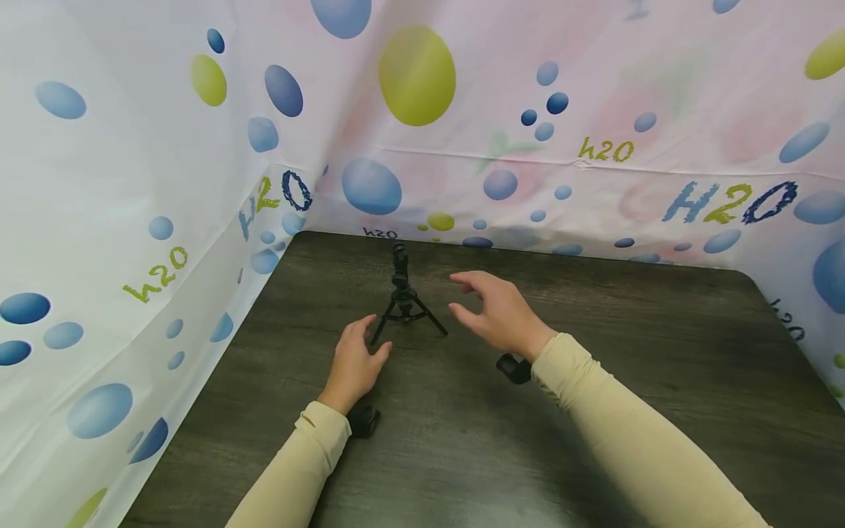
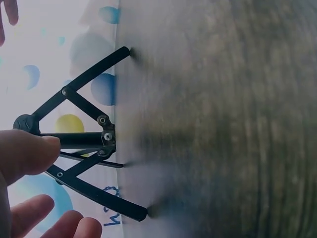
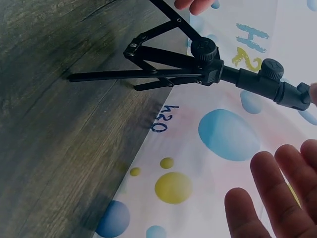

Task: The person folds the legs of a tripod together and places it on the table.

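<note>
A small black tripod point(image 1: 403, 295) stands upright on the dark table, its legs spread and a short column on top. My left hand point(image 1: 353, 365) is beside its left leg, fingers apart and loosely bent. In the left wrist view the thumb point(image 2: 27, 154) overlaps the tripod's upper legs point(image 2: 81, 140); whether it touches them I cannot tell. To the right of the tripod, my right hand point(image 1: 505, 314) hovers with thumb and fingers parted, holding nothing. The right wrist view shows its relaxed fingers point(image 3: 277, 198) apart from the tripod's column point(image 3: 252, 84).
The dark wood-grain table point(image 1: 594, 352) meets a white sheet point(image 1: 488, 88) printed with blue and green dots at the back and sides. Black wrist devices point(image 1: 513, 368) sit under both wrists. The tripod is near the table's back left corner.
</note>
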The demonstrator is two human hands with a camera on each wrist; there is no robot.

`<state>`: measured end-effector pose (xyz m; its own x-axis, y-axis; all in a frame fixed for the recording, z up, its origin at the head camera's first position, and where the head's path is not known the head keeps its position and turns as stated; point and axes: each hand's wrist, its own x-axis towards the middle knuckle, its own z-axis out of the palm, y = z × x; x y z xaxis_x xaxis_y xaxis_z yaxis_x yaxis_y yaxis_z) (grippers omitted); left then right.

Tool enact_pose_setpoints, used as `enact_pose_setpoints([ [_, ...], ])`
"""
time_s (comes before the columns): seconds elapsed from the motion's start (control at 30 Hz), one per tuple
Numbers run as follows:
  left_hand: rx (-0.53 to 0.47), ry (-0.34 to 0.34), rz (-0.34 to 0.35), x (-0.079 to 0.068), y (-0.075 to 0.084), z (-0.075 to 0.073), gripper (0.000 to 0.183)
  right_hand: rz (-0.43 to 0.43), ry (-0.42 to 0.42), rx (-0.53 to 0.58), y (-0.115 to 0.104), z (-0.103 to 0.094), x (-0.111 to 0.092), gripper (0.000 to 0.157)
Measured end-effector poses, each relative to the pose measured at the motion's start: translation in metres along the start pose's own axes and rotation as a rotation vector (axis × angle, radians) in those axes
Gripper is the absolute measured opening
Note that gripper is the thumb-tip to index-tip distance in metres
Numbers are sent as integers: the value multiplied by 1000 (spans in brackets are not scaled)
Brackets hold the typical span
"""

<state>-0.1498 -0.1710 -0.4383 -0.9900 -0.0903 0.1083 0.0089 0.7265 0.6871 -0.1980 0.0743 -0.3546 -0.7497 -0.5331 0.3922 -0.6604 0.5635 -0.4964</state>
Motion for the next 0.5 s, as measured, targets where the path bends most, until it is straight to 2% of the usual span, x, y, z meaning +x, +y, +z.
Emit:
enact_pose_setpoints([
  [0.5,-60,11,-24,11,-3,5,44,-21,-18,1,-8,0,30,45],
])
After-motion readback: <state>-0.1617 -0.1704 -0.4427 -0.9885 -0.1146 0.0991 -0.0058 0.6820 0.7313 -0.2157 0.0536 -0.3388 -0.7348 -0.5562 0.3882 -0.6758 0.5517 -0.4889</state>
